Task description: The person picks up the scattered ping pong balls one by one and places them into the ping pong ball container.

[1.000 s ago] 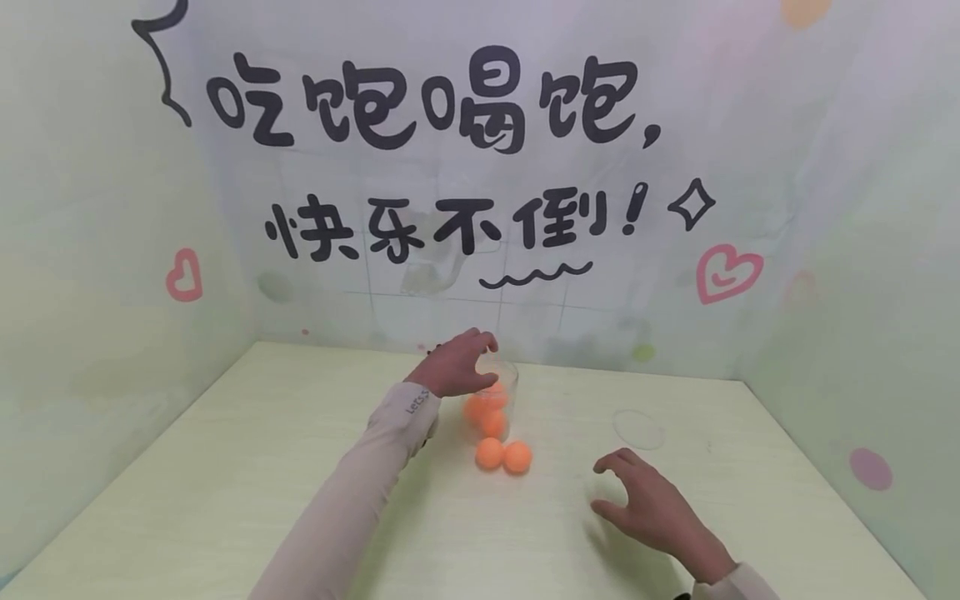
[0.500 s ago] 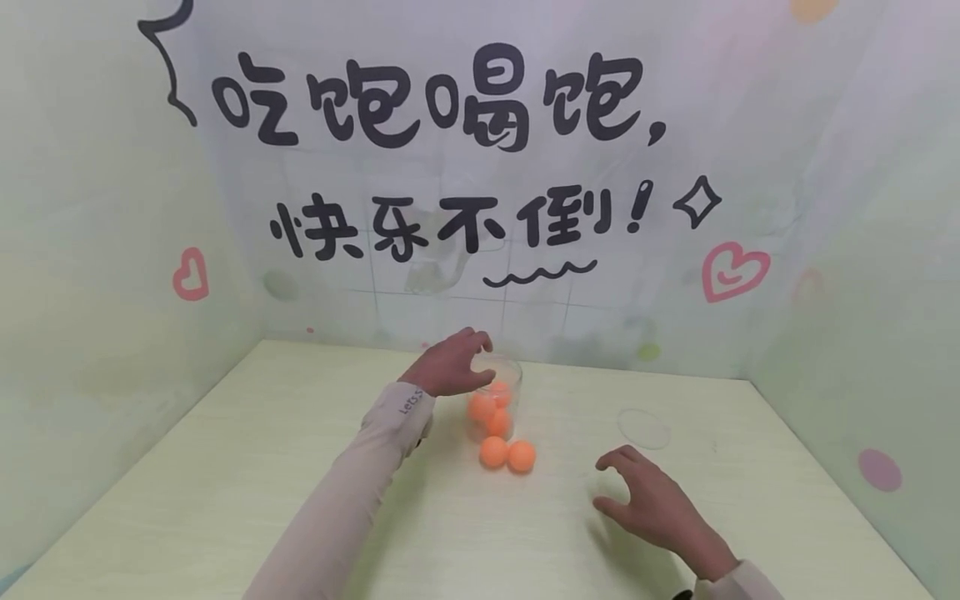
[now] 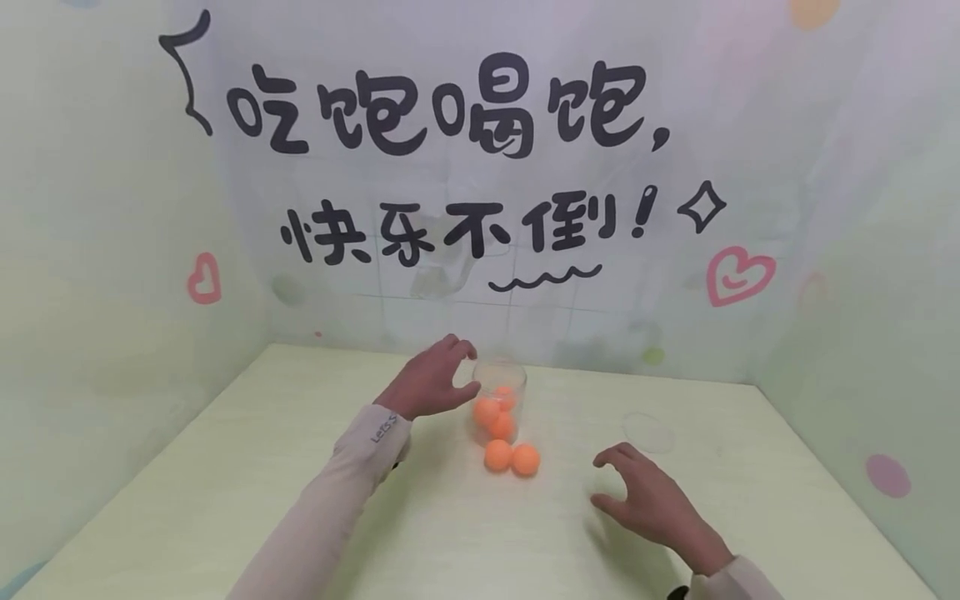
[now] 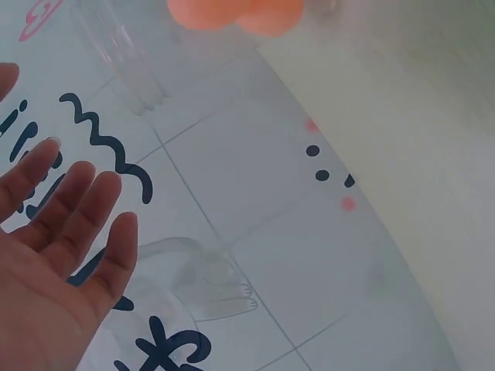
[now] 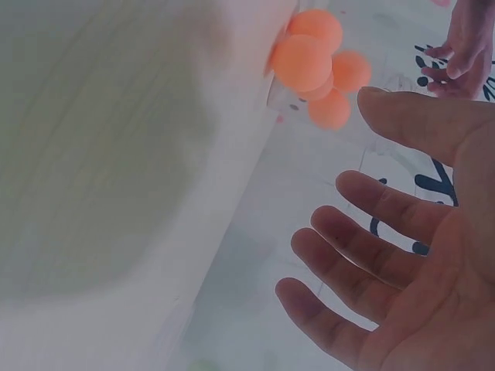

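A clear cup (image 3: 517,385) stands upright at the back middle of the table, with several orange ping-pong balls (image 3: 501,423) inside. Two more lie touching each other before it: a left ball (image 3: 498,456) and a right ball (image 3: 526,459). My left hand (image 3: 429,379) is beside the cup's rim on the left, fingers loosely bent and holding nothing. In the left wrist view, that hand (image 4: 58,255) is apart from the cup. My right hand (image 3: 656,504) hovers over the table at front right, thumb and fingers spread. The right wrist view shows that palm (image 5: 418,255) bare.
A thin, faint round outline (image 3: 649,433), perhaps a clear lid, lies flat on the pale table (image 3: 300,467) to the right of the cup. Printed cloth walls (image 3: 420,325) close off the back and both sides.
My left hand has drawn away to the left from the cup's rim. The right hand stays nearly still. The cup and balls keep their arrangement while the head view shifts slightly.
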Available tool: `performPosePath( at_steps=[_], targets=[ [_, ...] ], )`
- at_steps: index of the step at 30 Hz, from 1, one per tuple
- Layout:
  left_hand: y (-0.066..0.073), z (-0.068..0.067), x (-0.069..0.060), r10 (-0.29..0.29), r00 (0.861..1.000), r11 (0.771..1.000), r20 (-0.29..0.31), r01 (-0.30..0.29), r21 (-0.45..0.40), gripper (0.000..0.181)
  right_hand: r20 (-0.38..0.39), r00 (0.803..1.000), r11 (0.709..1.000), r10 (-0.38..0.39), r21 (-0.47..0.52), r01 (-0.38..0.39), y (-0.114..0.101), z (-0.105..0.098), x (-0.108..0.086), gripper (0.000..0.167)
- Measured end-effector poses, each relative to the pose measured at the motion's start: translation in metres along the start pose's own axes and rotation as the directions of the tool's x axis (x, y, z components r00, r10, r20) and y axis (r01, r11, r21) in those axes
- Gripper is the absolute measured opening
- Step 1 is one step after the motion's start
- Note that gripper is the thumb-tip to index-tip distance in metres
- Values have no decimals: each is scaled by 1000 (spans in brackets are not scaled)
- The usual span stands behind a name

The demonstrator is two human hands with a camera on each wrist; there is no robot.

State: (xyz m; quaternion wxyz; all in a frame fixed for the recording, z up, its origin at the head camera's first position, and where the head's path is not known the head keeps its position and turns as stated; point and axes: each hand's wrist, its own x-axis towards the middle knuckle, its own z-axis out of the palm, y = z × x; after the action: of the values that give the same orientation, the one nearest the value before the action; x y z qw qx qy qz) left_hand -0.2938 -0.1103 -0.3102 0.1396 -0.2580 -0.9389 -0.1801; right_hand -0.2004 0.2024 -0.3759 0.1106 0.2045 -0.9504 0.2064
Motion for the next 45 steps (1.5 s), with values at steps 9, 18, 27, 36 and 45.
performPosePath(
  at_steps=[9, 18, 27, 36, 45],
  targets=[
    [4, -6, -38, -11, 997, 999, -70, 14, 40, 40, 2, 999, 999, -52, 0, 52, -6, 5, 10, 33],
    [22, 6, -75, 59, 993, 990, -107, -45, 132, 44, -1, 999, 999, -42, 2, 42, -11, 5, 12, 34],
    [29, 16, -100, 55, 993, 992, -108, -43, 116, 44, -18, 996, 996, -83, -35, 82, -21, -6, 25, 35],
    [36, 19, -114, 49, 996, 989, -74, -38, 144, 46, 6, 995, 995, -98, -28, 98, -35, -17, 42, 38],
    [43, 18, -118, 42, 998, 990, -51, -35, 137, 45, 36, 993, 993, -116, -32, 117, -38, -9, 57, 38]
  ],
)
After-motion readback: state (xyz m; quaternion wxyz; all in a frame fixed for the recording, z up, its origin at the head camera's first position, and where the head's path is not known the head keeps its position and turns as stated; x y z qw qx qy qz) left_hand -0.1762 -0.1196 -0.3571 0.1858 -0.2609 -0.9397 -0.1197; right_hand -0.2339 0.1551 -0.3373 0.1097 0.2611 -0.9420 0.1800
